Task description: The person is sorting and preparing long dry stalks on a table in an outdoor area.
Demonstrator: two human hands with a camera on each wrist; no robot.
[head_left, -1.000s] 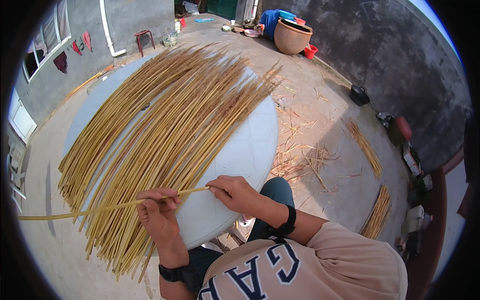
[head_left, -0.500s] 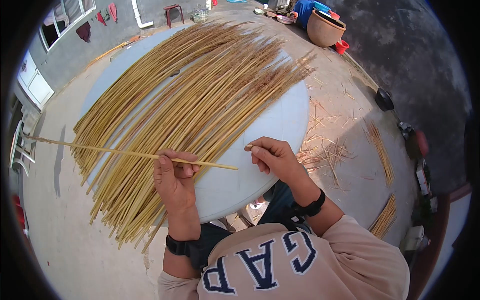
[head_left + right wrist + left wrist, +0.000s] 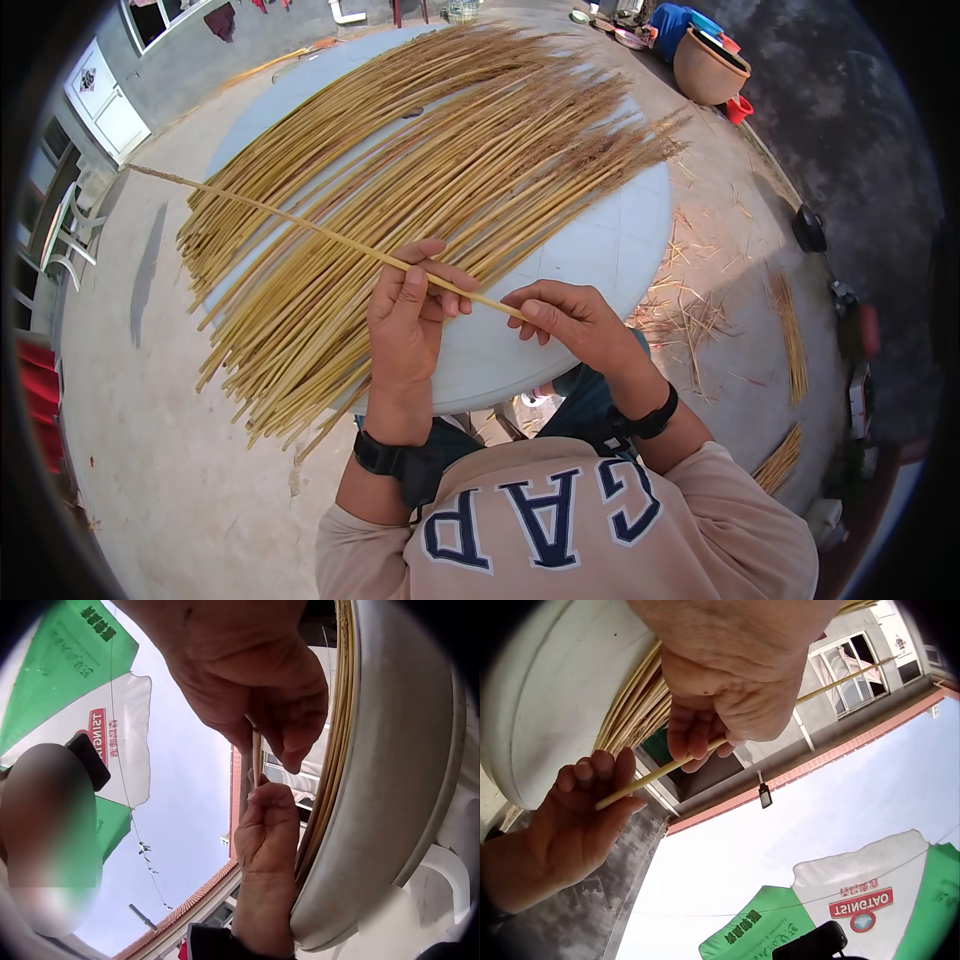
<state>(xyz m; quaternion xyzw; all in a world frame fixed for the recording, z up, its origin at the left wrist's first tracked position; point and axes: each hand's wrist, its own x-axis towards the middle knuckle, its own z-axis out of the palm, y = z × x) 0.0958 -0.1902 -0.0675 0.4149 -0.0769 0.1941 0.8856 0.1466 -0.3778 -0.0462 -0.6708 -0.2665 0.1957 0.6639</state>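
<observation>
A single long yellow stalk [image 3: 330, 232] slants over the pile, its thin feathery end at the upper left. The left hand [image 3: 408, 315] pinches it between thumb and fingers, partway along. At its thick lower right end, the right hand [image 3: 575, 322] holds the tip between thumb and curled fingers. The left wrist view shows the stalk [image 3: 656, 774] running from the left hand [image 3: 735, 690] to the right hand [image 3: 577, 825]. Beneath the hands, many stalks [image 3: 330, 330] with brown seed heads lie spread on the round pale table [image 3: 630, 240].
Broken stalk scraps [image 3: 690, 310] litter the ground right of the table, with two bundles [image 3: 788, 335] farther right. A clay pot [image 3: 708, 70] and a red bucket [image 3: 738, 109] stand at the back right. White chairs [image 3: 72, 235] are at the left.
The right hand, apart from the stalk half a second ago, now holds its thick end. The stalk has turned end for end since a second ago and now tilts more steeply.
</observation>
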